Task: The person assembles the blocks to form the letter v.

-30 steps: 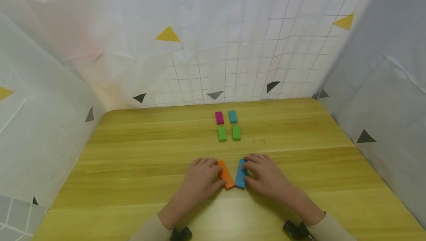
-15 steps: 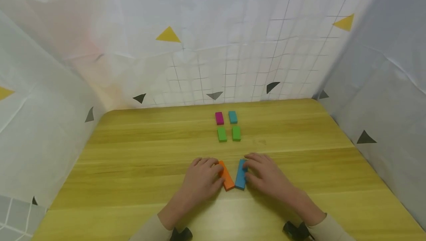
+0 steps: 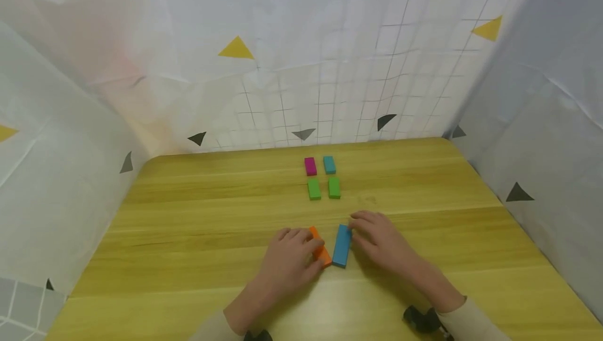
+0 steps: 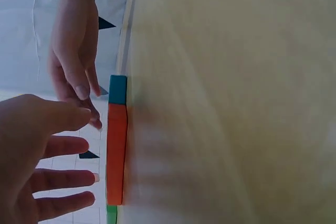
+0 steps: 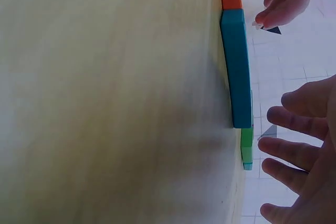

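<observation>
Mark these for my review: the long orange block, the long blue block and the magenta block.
Long orange block [image 4: 116, 153]: left wrist view, middle of its long visible face.
Long blue block [image 3: 342, 245]: head view, middle of its top.
Magenta block [image 3: 310, 166]: head view, top face.

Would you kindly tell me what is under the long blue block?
The long blue block lies on the wooden table, which shows along its edges; the patch directly beneath the block is covered and cannot be seen.
</observation>
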`<state>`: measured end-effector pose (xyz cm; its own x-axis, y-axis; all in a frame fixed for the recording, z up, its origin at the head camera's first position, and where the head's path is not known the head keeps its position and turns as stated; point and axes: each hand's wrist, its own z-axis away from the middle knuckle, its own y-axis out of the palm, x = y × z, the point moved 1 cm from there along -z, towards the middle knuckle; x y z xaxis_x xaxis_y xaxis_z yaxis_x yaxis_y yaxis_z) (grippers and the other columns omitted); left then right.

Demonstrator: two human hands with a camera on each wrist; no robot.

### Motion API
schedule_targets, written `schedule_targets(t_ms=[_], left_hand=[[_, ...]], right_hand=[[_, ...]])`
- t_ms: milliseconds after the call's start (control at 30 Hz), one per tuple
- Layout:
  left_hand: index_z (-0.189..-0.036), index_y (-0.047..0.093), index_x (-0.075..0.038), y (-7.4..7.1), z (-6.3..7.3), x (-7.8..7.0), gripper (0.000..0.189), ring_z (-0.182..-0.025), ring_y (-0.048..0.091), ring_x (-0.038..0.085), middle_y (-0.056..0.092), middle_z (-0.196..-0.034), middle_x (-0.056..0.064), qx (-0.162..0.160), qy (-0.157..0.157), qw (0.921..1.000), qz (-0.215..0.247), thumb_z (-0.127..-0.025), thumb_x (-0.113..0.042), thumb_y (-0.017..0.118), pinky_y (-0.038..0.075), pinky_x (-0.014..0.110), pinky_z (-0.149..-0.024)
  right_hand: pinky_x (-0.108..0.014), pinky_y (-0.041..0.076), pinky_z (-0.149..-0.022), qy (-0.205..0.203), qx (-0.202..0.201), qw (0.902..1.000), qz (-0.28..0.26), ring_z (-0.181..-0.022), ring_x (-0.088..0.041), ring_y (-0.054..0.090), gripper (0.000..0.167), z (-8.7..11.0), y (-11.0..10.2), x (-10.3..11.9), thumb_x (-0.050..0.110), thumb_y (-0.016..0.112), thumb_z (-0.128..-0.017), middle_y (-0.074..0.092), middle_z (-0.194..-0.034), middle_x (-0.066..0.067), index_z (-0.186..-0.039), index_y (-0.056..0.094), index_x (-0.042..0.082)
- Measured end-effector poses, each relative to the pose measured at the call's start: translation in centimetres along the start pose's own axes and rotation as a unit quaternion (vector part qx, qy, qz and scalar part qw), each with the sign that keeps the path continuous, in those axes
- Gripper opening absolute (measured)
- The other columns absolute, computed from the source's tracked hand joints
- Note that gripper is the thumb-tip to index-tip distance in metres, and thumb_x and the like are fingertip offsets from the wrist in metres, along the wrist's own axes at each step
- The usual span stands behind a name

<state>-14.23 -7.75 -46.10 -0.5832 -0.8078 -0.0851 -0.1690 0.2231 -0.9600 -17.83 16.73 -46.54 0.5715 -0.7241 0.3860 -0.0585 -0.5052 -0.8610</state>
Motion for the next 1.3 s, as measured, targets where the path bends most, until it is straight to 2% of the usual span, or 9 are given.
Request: schedule_targets(t_ms=[167, 400, 533, 933, 1133, 1300], left_hand=[[-0.115, 0.069, -0.033, 0.1, 0.2, -0.6, 0.031, -0.109, 0.061, 0.015, 0.062, -0.103, -0.008, -0.007, 0.014, 0.9999, -0.007, -0.091, -0.052, 0.064, 0.048, 0.044, -0.101], [-0.121, 0.066, -0.035, 0.1, 0.4, -1.3, 0.035, -0.104, 0.058, 0.015, 0.060, -0.102, -0.008, 0.012, 0.017, 0.9998, -0.004, -0.092, -0.054, 0.062, 0.048, 0.046, -0.101], [-0.121, 0.065, -0.035, 0.2, 0.5, -1.7, 0.035, -0.104, 0.057, 0.016, 0.060, -0.101, -0.007, 0.009, 0.024, 0.9996, -0.015, -0.092, -0.055, 0.060, 0.047, 0.046, -0.101], [-0.126, 0.062, -0.036, 0.2, 0.5, -2.8, 0.044, -0.117, 0.056, 0.020, 0.060, -0.116, -0.002, 0.005, 0.047, 0.9980, -0.041, -0.090, -0.063, 0.059, 0.047, 0.049, -0.103], [-0.131, 0.060, -0.037, 0.4, 0.6, -2.9, 0.051, -0.122, 0.056, 0.022, 0.059, -0.123, 0.000, 0.017, 0.040, 0.9982, -0.042, -0.089, -0.067, 0.057, 0.044, 0.053, -0.106], [-0.132, 0.060, -0.037, 0.4, 0.7, -3.1, 0.053, -0.120, 0.055, 0.021, 0.060, -0.119, -0.001, 0.022, 0.041, 0.9978, -0.046, -0.089, -0.068, 0.056, 0.043, 0.053, -0.107]], right_hand=[[-0.058, 0.039, -0.109, 0.006, 0.006, 1.0000, 0.000, -0.125, -0.035, 0.056, 0.021, -0.4, 0.0, 0.0, 0.015, 0.067, -0.093, 0.065, -0.130, -0.013, -0.112, 0.071, 0.009], [-0.058, 0.037, -0.110, 0.006, 0.011, 0.9999, 0.001, -0.126, -0.035, 0.056, 0.023, -1.0, 0.0, 0.0, 0.015, 0.066, -0.093, 0.064, -0.131, -0.014, -0.115, 0.070, 0.008], [-0.059, 0.037, -0.110, 0.004, 0.008, 1.0000, -0.003, -0.126, -0.035, 0.056, 0.024, -1.3, 0.0, 0.0, 0.015, 0.066, -0.093, 0.064, -0.131, -0.014, -0.115, 0.069, 0.007], [-0.059, 0.034, -0.113, 0.034, 0.026, 0.9991, -0.004, -0.130, -0.034, 0.053, 0.023, -1.9, -0.4, -0.3, 0.020, 0.066, -0.094, 0.063, -0.133, -0.013, -0.114, 0.070, 0.010], [-0.061, 0.034, -0.113, 0.025, 0.020, 0.9995, -0.003, -0.129, -0.034, 0.053, 0.022, -2.2, -0.6, -0.2, 0.019, 0.067, -0.093, 0.063, -0.132, -0.014, -0.112, 0.070, 0.009], [-0.061, 0.034, -0.111, 0.013, 0.008, 0.9999, 0.001, -0.128, -0.035, 0.054, 0.022, -2.5, -0.8, -0.2, 0.020, 0.068, -0.092, 0.064, -0.132, -0.015, -0.111, 0.070, 0.008]])
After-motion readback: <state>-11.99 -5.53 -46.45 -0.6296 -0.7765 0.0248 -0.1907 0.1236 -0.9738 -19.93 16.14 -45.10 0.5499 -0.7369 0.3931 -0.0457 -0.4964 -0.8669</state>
